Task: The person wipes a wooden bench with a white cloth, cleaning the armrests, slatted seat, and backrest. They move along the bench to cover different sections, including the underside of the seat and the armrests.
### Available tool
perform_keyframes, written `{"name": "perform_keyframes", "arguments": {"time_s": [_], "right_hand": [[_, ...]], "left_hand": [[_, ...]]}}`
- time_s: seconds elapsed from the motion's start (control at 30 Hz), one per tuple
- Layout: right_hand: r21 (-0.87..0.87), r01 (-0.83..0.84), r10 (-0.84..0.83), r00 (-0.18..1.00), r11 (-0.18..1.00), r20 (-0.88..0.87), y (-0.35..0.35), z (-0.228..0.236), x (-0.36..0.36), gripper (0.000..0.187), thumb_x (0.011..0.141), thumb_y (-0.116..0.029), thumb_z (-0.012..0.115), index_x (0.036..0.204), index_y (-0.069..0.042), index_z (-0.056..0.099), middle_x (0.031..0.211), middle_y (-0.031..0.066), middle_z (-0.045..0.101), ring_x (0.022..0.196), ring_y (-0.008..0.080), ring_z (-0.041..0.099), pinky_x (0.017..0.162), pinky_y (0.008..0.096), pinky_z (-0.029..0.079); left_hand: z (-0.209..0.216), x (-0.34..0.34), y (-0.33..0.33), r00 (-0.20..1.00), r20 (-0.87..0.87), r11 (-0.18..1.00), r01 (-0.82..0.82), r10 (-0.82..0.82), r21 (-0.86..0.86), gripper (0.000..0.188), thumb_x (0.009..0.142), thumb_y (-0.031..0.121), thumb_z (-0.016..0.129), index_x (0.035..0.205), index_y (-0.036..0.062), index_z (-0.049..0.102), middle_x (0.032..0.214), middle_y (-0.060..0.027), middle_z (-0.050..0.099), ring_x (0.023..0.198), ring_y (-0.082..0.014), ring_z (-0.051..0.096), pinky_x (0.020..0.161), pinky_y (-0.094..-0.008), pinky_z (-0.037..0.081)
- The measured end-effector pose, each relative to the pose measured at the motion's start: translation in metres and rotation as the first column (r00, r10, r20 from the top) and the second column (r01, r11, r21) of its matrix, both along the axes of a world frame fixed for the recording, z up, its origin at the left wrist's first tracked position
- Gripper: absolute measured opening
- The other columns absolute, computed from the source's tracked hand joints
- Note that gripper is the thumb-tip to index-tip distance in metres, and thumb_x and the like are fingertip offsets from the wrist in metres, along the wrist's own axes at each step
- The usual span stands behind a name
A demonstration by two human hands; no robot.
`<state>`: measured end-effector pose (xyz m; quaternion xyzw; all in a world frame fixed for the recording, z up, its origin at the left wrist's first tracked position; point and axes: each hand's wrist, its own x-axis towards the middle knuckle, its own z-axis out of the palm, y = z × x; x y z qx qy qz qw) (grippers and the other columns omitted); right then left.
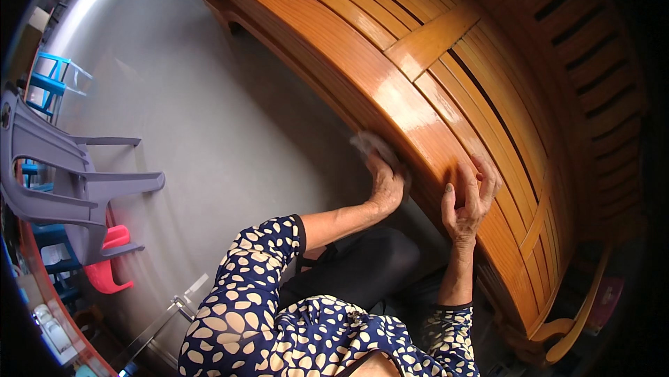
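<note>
A long, glossy orange-brown wooden bench (390,91) with a slatted seat runs diagonally past me. My left hand (388,185) is closed on a greyish cloth (369,144), holding it against the bench's front edge; both are somewhat blurred. Farther right, my right hand (471,204) lies on the seat's front board, its fingers apart and slightly bent, with nothing in them. Part of the cloth is hidden by my left hand.
A grey-purple plastic armchair (63,168) stands on the grey floor (202,119) at the left, with a pink plastic piece (104,272) beside it. Blue stools (50,84) are behind it. A metal frame (164,321) stands at lower left. The slatted backrest (578,63) rises along the right.
</note>
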<state>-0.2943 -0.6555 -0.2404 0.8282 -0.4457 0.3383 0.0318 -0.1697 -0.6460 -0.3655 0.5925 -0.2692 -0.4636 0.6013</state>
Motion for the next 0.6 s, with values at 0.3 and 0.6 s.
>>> {"name": "perform_keyframes", "arguments": {"time_s": [0.3,0.6], "right_hand": [[-0.001,-0.071,0.071,0.995,0.997,0.064,-0.003,-0.003,-0.006,0.036,0.068,-0.008,0.065,0.104,-0.005,0.067,0.121,0.0169,0.054,0.113,0.0357,0.049,0.085,0.0404,0.045],[0.019,-0.087,0.086,0.995,0.996,0.047,-0.001,-0.003,-0.004,0.034,0.072,-0.003,0.064,0.105,-0.003,0.066,0.125,0.0186,0.053,0.114,0.0332,0.050,0.082,0.0364,0.047]], "left_hand": [[0.013,0.074,0.003,0.966,-0.256,0.996,0.042,-0.020,0.079,0.065,0.083,0.010,0.060,0.137,-0.0037,0.026,0.130,-0.0236,0.043,0.119,-0.0314,0.046,0.102,-0.0378,0.038],[0.002,0.026,-0.036,0.955,-0.018,0.942,-0.290,0.297,0.170,0.041,0.081,0.003,0.057,0.119,-0.0032,0.041,0.119,-0.0179,0.050,0.113,-0.0249,0.048,0.097,-0.0352,0.040]]}}
